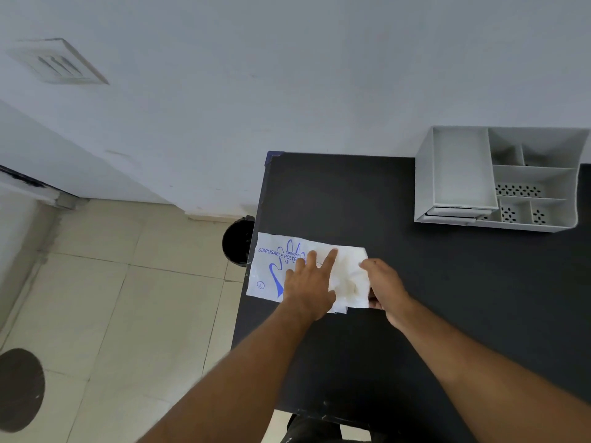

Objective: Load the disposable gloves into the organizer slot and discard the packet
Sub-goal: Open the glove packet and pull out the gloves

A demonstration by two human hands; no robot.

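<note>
Head view, looking down at the black surface (351,193).

- Glove packet (271,266): white plastic with blue hand outline and the print "DISPOSABLE POLYE…", circled "L" at its lower left corner. It lies flat at the left edge of the surface, with its left end at the rim.
- Disposable gloves (350,276): a crumpled translucent wad showing at the right end of the packet, resting on the surface. I cannot tell how much of it is out of the packet.
- Left hand (308,282): palm down on the middle of the packet, fingers straight and spread, pressing it flat.
- Right hand (385,287): at the right end of the wad, fingers curled over its edge and thumb underneath, pinching the gloves.
- Organizer (425,187): grey and divided, at the far right of the surface against the wall, well apart from the packet. Tall slot on its left side; smaller compartments with perforated floors on the right.
- Black bin (238,239): on the tiled floor (128,298), just beside the left edge of the surface, near the packet.
</note>
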